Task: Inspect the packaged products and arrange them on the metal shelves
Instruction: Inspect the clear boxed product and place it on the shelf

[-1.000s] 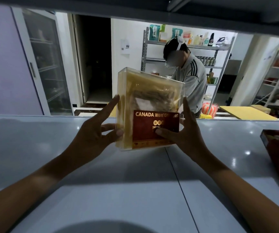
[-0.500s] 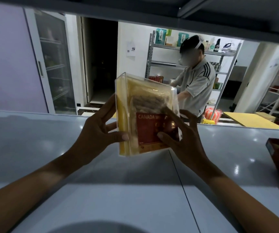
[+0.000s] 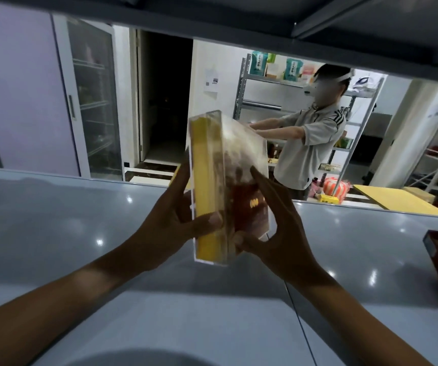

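The grey metal shelf (image 3: 80,233) fills the near view. Above its middle, a clear box (image 3: 223,186) with a yellow side and a dark red label is tilted. The left hand (image 3: 170,225) and the right hand (image 3: 278,233) clasp its two sides, fingers spread.

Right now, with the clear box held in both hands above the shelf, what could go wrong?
1. The clear box is tilted and held only near its lower part by the left hand and right hand, so it might slip onto the metal shelf.
2. The upper shelf is close overhead; raising the box could knock it.
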